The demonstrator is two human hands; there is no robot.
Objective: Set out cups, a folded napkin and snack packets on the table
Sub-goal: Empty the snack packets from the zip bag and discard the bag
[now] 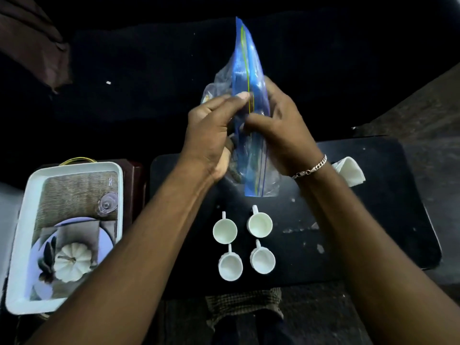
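Both hands hold a clear zip bag with a blue seal strip upright above the black table. My left hand pinches its left side and my right hand grips its right side. Dark contents show dimly in the bag's lower part. Several small white cups stand in two rows on the table near me, handles pointing away. A folded white napkin lies at the table's right, partly behind my right wrist.
A white tray with a printed picture liner sits at the left, holding a small clear glass. A dark wooden block stands between tray and table. Dark cloth covers the area beyond the table.
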